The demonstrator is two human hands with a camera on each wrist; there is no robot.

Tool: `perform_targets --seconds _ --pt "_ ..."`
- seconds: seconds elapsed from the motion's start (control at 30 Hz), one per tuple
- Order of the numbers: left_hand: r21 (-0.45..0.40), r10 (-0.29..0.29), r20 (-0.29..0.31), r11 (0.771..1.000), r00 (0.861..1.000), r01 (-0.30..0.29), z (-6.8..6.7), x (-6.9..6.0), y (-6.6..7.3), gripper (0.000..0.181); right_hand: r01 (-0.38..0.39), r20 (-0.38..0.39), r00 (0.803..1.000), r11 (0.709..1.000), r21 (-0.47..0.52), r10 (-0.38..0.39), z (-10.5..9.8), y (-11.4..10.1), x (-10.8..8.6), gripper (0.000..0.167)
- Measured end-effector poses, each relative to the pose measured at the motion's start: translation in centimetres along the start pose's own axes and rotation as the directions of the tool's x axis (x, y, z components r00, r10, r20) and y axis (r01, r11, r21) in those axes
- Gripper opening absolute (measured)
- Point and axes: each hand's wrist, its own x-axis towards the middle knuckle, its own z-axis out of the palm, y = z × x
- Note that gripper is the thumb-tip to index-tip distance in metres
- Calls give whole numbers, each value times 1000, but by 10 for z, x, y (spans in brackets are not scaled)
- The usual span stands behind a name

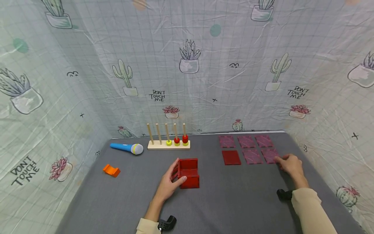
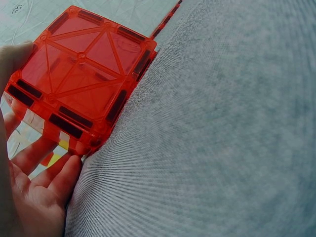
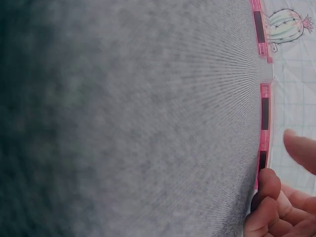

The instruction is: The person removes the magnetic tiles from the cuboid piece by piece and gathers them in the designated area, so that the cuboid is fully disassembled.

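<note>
My left hand [image 1: 167, 186] grips the left side of an open red box [image 1: 190, 182] made of square tiles, its thumb at the front. In the left wrist view the fingers of the hand [image 2: 42, 197] bend around the see-through red box [image 2: 81, 74]. At the right, my right hand [image 1: 291, 166] touches the right edge of a pink tile [image 1: 269, 156] lying flat. The right wrist view has the fingertips of that hand [image 3: 284, 207] against the tile's edge [image 3: 265, 113], with the thumb held apart.
Several other pink tiles [image 1: 252, 156] lie in rows beside a red tile [image 1: 231, 157]. A wooden peg stand [image 1: 160, 147] with rings stands at the back, near a blue microphone [image 1: 124, 147]. An orange piece [image 1: 111, 170] lies at the left. A patterned cloth hangs behind.
</note>
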Motion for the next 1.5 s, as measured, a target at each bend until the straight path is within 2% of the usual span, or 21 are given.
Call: perform_targets --seconds 0.33,0.53,0.67,0.77,0.93,1.13,1.5 --pt "4 3 4 1000 1000 -3 0 1 0 78 -21 -38 999 999 39 23 -8 -14 -5 84" --pt "-4 5 6 1000 1000 -5 1 0 0 75 0 -51 999 998 58 3 -9 -26 -10 86" --pt "-11 -3 29 1000 1000 3 -3 -5 22 76 30 -93 995 997 73 -23 -8 -34 -14 83" --pt "-5 -20 47 1000 999 20 -4 -5 27 77 63 -128 990 995 79 -53 -7 -41 -18 80" --pt "-4 -14 19 1000 1000 14 0 0 2 77 116 -158 982 989 94 -101 -7 -54 -26 80" --pt "-17 3 0 1000 1000 -3 0 -1 1 76 177 -178 972 976 130 -153 -4 -74 -37 79" --pt "4 2 9 1000 1000 -2 0 -1 0 73 290 -233 941 939 184 -245 10 -112 -61 71"
